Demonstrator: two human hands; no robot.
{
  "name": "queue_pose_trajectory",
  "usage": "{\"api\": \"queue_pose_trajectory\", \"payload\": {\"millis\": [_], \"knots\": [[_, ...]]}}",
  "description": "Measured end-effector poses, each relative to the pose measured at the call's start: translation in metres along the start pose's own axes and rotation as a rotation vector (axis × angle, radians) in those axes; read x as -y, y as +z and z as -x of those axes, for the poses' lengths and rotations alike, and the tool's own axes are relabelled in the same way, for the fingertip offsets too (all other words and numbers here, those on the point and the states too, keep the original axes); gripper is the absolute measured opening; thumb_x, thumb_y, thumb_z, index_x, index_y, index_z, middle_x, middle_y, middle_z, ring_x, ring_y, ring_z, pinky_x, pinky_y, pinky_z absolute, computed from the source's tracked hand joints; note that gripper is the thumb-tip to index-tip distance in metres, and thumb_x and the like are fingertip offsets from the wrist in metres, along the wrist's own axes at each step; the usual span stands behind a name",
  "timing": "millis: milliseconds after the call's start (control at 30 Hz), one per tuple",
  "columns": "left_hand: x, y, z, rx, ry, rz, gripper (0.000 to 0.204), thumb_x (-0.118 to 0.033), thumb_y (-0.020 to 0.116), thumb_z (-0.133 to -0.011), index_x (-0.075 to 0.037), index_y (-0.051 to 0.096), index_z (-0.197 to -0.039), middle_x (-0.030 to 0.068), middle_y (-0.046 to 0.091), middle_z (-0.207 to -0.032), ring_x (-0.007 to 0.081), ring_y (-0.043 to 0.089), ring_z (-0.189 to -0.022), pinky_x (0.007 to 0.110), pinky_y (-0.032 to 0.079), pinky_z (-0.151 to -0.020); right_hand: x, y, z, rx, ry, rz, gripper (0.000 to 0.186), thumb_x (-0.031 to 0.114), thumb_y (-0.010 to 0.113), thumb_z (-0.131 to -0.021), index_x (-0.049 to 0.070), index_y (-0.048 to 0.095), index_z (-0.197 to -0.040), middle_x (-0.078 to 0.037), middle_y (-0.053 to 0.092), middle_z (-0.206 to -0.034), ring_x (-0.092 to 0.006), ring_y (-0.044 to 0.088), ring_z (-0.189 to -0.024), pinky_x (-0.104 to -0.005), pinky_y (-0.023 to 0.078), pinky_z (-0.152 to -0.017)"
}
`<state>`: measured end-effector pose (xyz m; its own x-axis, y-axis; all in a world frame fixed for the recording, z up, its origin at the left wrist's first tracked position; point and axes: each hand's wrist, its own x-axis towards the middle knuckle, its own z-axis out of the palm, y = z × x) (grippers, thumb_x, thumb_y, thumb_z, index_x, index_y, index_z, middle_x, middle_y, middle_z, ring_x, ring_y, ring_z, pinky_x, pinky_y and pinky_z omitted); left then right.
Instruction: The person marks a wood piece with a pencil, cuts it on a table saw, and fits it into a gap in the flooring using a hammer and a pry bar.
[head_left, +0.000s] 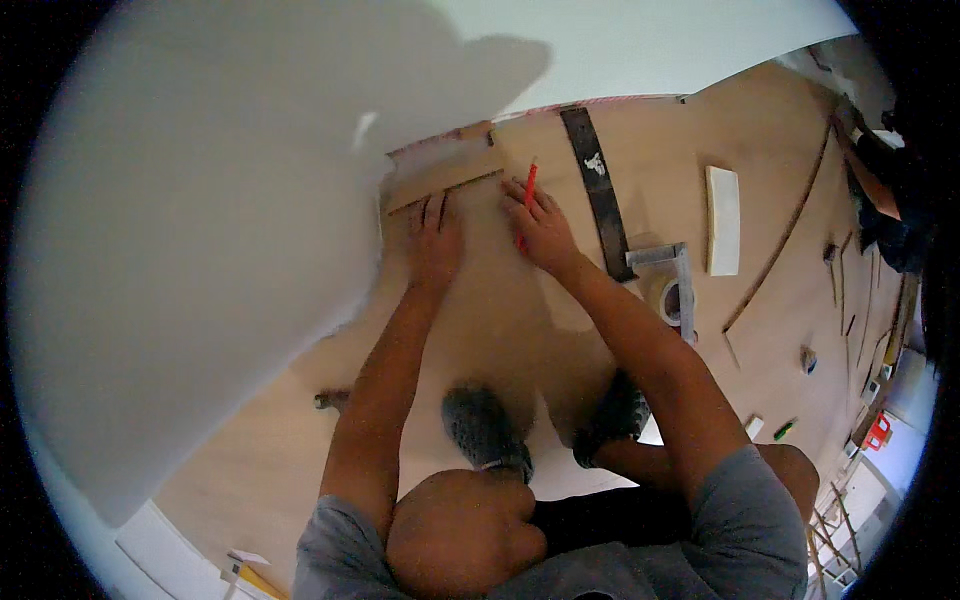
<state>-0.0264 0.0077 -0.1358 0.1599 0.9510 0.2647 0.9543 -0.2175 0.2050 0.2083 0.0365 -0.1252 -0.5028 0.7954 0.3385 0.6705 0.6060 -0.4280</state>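
My left hand [436, 245] lies flat with its fingers stretched out on the tan floor surface. Its fingertips reach the dark edge [460, 186] of a narrow tan piece set in a notch by the white wall. Just to the right, my right hand [545, 235] grips a red pencil [531, 182], which sticks up between the fingers. The fingertips of that hand rest close to the right end of the same dark edge. The pencil's lower part is mostly covered by the hand.
White wall [200, 250] curves along the left. To my right lie a dark flat board [593, 185], a metal square [684, 275], a tape roll [667, 298], a white block [722, 222] and a long thin strip [785, 250]. Another person [880, 190] works at far right.
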Motion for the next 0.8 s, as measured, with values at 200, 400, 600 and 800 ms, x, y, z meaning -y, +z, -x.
{"api": "queue_pose_trajectory", "payload": {"millis": [200, 400, 600, 800], "knots": [[-0.001, 0.007, 0.000, -0.040, -0.056, 0.062, 0.051, -0.019, 0.062, -0.096, -0.008, 0.056, -0.145, 0.0149, 0.050, -0.149, 0.0407, 0.046, -0.137, 0.054, 0.041, -0.114, -0.007, 0.005, -0.012, 0.110, -0.082, 0.025, 0.058, 0.004, 0.071, -0.076, 0.007, 0.057, -0.132, -0.017, 0.044, -0.160, -0.0379, 0.047, -0.143, -0.0503, 0.043, -0.113], [0.000, 0.004, -0.007, 0.048, -0.086, 0.027, 0.059, -0.022, 0.062, -0.094, -0.005, 0.050, -0.150, 0.0150, 0.044, -0.153, 0.0415, 0.042, -0.140, 0.055, 0.038, -0.117, 0.000, 0.000, -0.017, 0.154, -0.022, 0.005, 0.057, 0.007, 0.070, -0.079, 0.007, 0.056, -0.134, -0.018, 0.042, -0.161, -0.0364, 0.042, -0.148, -0.0494, 0.039, -0.118], [0.002, 0.002, -0.011, 0.074, -0.085, 0.051, 0.063, -0.023, 0.061, -0.094, -0.005, 0.046, -0.153, 0.0152, 0.042, -0.155, 0.0416, 0.040, -0.142, 0.055, 0.037, -0.118, 0.003, 0.000, -0.022, 0.172, 0.035, -0.036, 0.059, 0.008, 0.070, -0.081, 0.008, 0.054, -0.138, -0.018, 0.041, -0.162, -0.0362, 0.040, -0.150, -0.0511, 0.036, -0.120], [-0.006, -0.008, -0.015, 0.085, -0.080, -0.007, 0.065, -0.022, 0.059, -0.094, -0.004, 0.043, -0.155, 0.0171, 0.041, -0.155, 0.0433, 0.039, -0.143, 0.055, 0.037, -0.119, 0.006, -0.006, -0.027, 0.178, 0.077, -0.065, 0.060, 0.008, 0.071, -0.081, 0.007, 0.054, -0.138, -0.018, 0.040, -0.163, -0.0367, 0.039, -0.150, -0.0514, 0.034, -0.121]]}}
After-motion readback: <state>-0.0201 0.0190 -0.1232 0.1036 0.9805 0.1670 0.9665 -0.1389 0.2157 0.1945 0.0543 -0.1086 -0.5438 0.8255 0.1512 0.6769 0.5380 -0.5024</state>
